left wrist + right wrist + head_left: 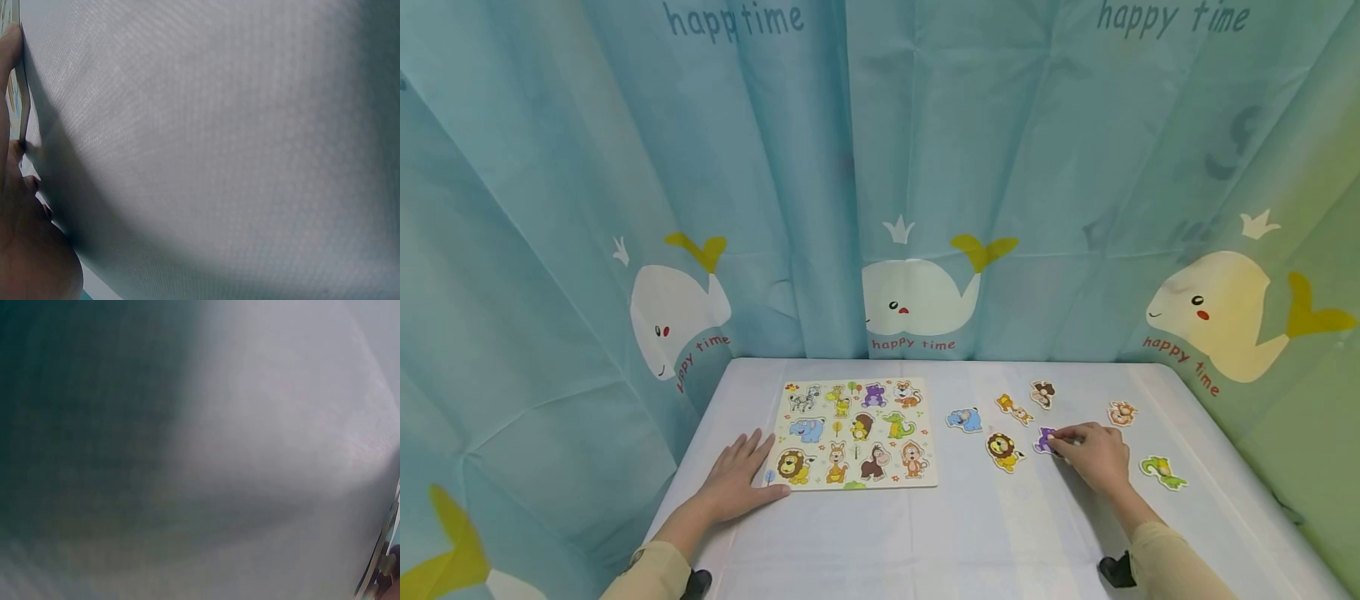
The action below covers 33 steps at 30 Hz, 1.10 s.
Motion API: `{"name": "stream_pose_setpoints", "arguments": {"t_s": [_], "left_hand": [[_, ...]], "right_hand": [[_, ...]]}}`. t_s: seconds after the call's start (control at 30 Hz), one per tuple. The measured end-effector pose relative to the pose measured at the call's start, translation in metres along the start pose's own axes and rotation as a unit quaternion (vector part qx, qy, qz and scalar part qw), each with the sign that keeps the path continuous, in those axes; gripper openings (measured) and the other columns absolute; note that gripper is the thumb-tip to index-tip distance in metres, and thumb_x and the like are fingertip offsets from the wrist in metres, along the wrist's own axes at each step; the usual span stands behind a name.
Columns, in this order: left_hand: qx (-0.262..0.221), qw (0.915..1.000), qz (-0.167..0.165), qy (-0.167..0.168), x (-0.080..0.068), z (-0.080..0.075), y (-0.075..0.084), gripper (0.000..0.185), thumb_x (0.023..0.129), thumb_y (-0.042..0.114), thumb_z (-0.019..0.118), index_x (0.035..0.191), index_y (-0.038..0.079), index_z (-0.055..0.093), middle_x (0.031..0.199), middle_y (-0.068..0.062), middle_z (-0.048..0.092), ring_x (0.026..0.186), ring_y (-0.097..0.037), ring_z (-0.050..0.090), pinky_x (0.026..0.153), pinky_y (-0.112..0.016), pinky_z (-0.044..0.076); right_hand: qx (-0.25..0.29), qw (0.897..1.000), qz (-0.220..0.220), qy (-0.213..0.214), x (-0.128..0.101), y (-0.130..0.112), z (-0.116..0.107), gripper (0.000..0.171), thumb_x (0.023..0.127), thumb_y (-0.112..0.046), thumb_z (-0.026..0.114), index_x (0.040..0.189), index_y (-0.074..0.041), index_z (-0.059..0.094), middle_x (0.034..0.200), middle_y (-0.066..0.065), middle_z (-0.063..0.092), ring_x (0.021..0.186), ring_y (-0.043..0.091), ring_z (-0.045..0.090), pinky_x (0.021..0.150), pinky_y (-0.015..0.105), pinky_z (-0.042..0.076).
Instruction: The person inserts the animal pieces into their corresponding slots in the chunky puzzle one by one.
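I am watching the purple animal piece point(1045, 439) lying on the counter point(970, 533), right of the puzzle board point(854, 433) and just beside the lion piece point(1003, 451). My right hand point(1093, 454) is resting over its right edge, fingers point(1063, 437) curling down onto it — they seem to be pinching it, though the grip itself is too small to make out fully. Around it the other loose pieces are lying apart from one another: a blue elephant piece point(965, 419) to the left, an orange piece point(1013, 407) and a brown piece point(1042, 393) behind, a monkey piece point(1122, 412) farther right, and a green crocodile piece point(1162, 472) near my wrist.

My left hand point(737, 479) is lying flat on the counter, fingers released and spread, touching the board's near left corner. The left wrist view is showing that hand point(25, 237) against the board's edge; the right wrist view is giving mostly blurred cloth.

Behind the counter a teal whale curtain point(880, 183) is hanging.
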<state>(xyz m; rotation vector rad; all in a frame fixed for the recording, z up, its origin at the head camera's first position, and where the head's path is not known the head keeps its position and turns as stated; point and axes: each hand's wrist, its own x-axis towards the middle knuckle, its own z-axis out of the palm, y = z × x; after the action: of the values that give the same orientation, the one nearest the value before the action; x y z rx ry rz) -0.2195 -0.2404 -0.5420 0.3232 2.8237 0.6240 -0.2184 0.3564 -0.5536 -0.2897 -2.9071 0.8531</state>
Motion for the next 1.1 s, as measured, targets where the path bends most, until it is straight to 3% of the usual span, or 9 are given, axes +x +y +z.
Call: {"name": "stream_pose_setpoints", "arguments": {"t_s": [0.73,0.97,1.1], "left_hand": [[0.002,1.0000,0.000,0.001,0.002,0.001,-0.002,0.107,0.084,0.066,0.071,0.161,0.004,0.030,0.167,-0.025,0.018,0.152,-0.050,0.008,0.122,-0.066,0.007],[0.005,1.0000,0.003,0.000,0.003,0.002,-0.002,0.107,0.084,0.067,0.070,0.161,0.004,0.030,0.167,-0.025,0.018,0.152,-0.050,0.008,0.122,-0.066,0.007],[0.005,1.0000,0.005,0.001,0.003,0.001,-0.002,0.107,0.084,0.066,0.070,0.160,0.003,0.030,0.166,-0.026,0.018,0.152,-0.051,0.009,0.122,-0.066,0.007]], "right_hand": [[-0.018,0.999,-0.029,0.037,-0.004,-0.004,0.002,0.024,0.091,-0.028,0.076,0.097,-0.005,0.079,0.113,0.024,0.065,0.117,0.052,0.042,0.091,0.066,0.030],[-0.012,0.998,-0.020,0.058,0.000,-0.013,-0.002,0.027,0.091,-0.028,0.076,0.098,-0.002,0.078,0.117,0.027,0.063,0.121,0.053,0.039,0.096,0.069,0.029],[-0.003,0.997,-0.040,0.071,0.006,-0.026,-0.004,0.027,0.090,-0.029,0.077,0.098,-0.003,0.079,0.117,0.026,0.064,0.120,0.052,0.041,0.098,0.070,0.029]]}}
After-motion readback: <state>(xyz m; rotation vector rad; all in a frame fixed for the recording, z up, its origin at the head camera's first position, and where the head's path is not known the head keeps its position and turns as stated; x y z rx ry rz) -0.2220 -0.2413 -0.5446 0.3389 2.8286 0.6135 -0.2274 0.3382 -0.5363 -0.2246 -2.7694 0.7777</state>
